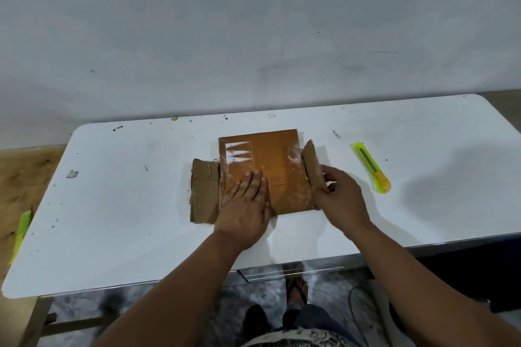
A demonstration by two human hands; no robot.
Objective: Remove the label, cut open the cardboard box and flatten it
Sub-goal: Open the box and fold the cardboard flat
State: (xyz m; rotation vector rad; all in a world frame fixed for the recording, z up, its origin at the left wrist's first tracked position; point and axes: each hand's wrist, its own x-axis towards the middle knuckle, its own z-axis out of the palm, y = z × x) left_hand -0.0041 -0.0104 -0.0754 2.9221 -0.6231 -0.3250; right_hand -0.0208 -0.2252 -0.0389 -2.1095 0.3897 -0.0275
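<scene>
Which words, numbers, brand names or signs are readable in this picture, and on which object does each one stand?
None can be read for certain.
White label remnant under clear tape on the flattened cardboard box: a few dark printed marks, too small and blurred to read.
Yellow utility knife on the white table: no text visible.

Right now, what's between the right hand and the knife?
Nothing: in the head view, only bare white table lies between the right hand, which grips the box's raised flap, and the yellow knife.
</scene>
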